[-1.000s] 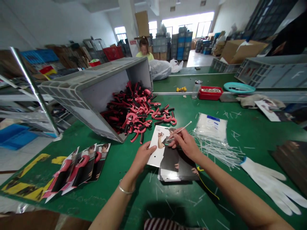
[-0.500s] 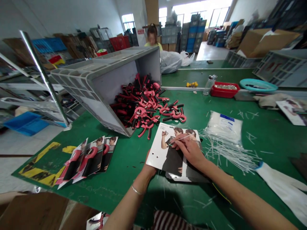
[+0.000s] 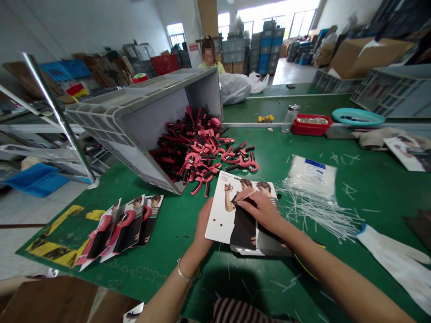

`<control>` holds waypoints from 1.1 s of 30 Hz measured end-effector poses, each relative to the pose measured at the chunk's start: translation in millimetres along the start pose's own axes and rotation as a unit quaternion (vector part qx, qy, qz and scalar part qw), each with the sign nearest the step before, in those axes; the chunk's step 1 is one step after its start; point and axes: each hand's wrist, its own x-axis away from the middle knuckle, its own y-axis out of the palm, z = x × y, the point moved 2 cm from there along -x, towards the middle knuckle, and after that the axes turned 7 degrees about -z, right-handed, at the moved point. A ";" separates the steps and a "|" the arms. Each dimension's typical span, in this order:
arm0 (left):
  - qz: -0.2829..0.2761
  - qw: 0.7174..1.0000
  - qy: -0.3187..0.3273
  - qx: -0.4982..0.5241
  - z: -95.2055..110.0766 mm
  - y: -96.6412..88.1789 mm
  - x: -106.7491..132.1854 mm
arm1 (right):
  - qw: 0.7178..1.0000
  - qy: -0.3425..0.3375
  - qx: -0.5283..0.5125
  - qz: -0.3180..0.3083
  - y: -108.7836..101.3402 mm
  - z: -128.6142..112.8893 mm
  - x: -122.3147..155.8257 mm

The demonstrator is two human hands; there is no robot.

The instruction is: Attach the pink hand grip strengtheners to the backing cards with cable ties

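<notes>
My left hand [image 3: 204, 224] grips the left edge of a white printed card [image 3: 222, 224] showing a person holding a hand exerciser. My right hand [image 3: 259, 211] pinches a thin white plastic tie [image 3: 244, 197] whose tip lies over the card, near its upper left holes. Under the card sits a stack of similar cards [image 3: 266, 246]. A heap of pink-and-black hand grip exercisers [image 3: 198, 154] lies just beyond the card, spilling from a grey plastic crate [image 3: 134, 121] on its side. Several finished cards with grips [image 3: 117, 229] lie to my left.
A bag of white ties [image 3: 311, 177] and loose ties [image 3: 319, 213] lie to the right, beside a white glove [image 3: 393, 255]. Beyond stand a red tray [image 3: 311, 125], a glass jar [image 3: 290, 119] and a teal dish [image 3: 357, 116]. A co-worker [image 3: 209, 58] sits behind the crate.
The card has swung round and now lies squarer to me, held by its left edge. The tie has dropped lower against the card. The view has shifted slightly.
</notes>
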 end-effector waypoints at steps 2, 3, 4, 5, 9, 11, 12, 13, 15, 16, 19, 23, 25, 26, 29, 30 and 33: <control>-0.034 0.994 0.042 -0.095 10.4 -9.2 8.7 | 1.000 0.018 -0.016 -0.011 -2.0 0.9 -0.6; -0.057 0.989 0.051 -0.123 14.4 -12.6 13.1 | 0.999 0.025 -0.021 -0.017 -2.8 1.2 -0.5; -0.082 0.987 0.051 -0.127 17.6 -15.1 17.3 | 0.999 0.028 -0.025 -0.022 -3.5 1.3 -0.4; -0.099 0.987 0.049 -0.120 20.3 -16.5 21.0 | 0.999 0.028 -0.030 -0.025 -4.1 1.4 -0.2; -0.090 0.986 0.071 -0.119 27.8 -12.6 30.4 | 0.997 0.026 -0.056 -0.039 -5.9 1.9 0.1; -0.049 0.988 0.081 -0.123 28.1 -7.3 31.4 | 0.997 0.026 -0.057 -0.042 -6.4 1.6 0.4; -0.034 0.990 0.081 -0.109 27.2 -4.2 31.2 | 0.997 0.025 -0.056 -0.042 -6.6 1.2 0.9; -0.024 0.993 0.077 -0.085 25.6 -1.2 30.7 | 0.998 0.023 -0.053 -0.039 -6.6 0.7 1.5; -0.020 0.998 0.056 -0.026 21.2 4.3 29.0 | 0.998 0.019 -0.049 -0.030 -6.4 -0.5 3.4; -0.020 0.999 0.043 -0.002 19.1 6.2 28.1 | 0.998 0.015 -0.047 -0.027 -6.0 -1.2 4.5; 0.005 1.000 0.026 0.014 15.3 7.5 25.4 | 0.999 0.001 -0.037 -0.029 -4.4 -2.8 7.5; -0.012 0.999 0.012 -0.034 14.5 7.0 20.6 | 1.000 -0.011 -0.024 -0.016 -3.3 -3.0 10.0; -0.025 0.998 0.006 -0.056 15.2 7.6 17.8 | 1.000 -0.012 -0.025 -0.005 -2.8 -2.4 10.2; -0.027 0.998 0.007 -0.061 16.0 8.3 16.5 | 1.000 -0.015 -0.023 0.001 -2.5 -2.3 10.2; -0.040 0.998 0.011 -0.048 19.8 12.0 13.0 | 0.999 -0.047 -0.002 0.013 -1.2 -3.9 9.7; -0.035 0.999 0.008 -0.038 21.0 13.2 12.1 | 0.998 -0.062 0.007 0.012 -0.7 -5.1 9.6; 0.034 0.999 -0.015 0.003 21.3 14.7 10.9 | 0.996 -0.080 0.038 -0.002 -0.2 -9.8 10.5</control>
